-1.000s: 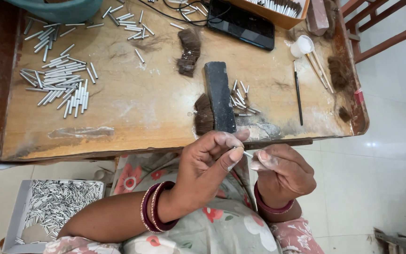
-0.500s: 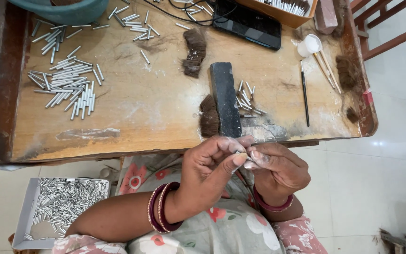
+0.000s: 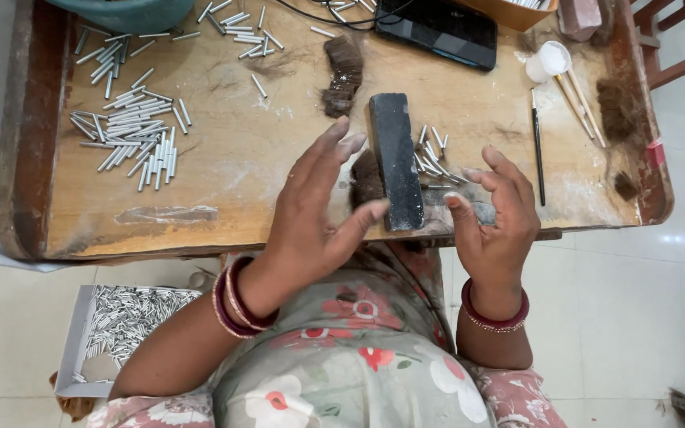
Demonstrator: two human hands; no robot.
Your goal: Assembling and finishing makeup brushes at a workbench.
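1. Both hands, left (image 3: 311,214) and right (image 3: 495,218), now spread open and empty, having parted since pinching together a moment earlier.
2. Between them, a dark block (image 3: 396,162) lies on the table (image 3: 223,170), beside small metal tubes (image 3: 434,152).

We see a dark rectangular block (image 3: 396,161) lying flat near the table's near edge, lengthwise near to far. A tuft of brown hair (image 3: 367,179) lies against its left side, small silver tubes (image 3: 435,155) just right.
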